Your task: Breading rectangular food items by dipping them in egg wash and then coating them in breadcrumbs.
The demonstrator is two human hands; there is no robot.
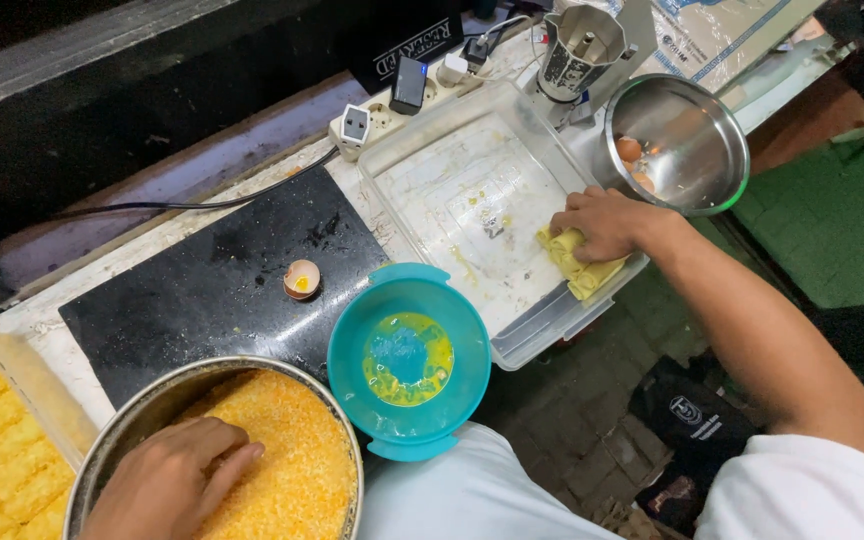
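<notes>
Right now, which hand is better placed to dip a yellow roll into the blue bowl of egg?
The right hand, probably. It already rests on the yellow rolls in the clear tray, next to the blue bowl. The left hand is down in the crumb bowl.

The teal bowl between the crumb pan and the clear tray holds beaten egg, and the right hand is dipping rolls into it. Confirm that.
Not quite. The teal bowl does hold beaten egg between the crumb pan and the clear tray, but the right hand is not over the bowl. The head view shows it resting on yellow rolls in the tray's near corner.
</notes>
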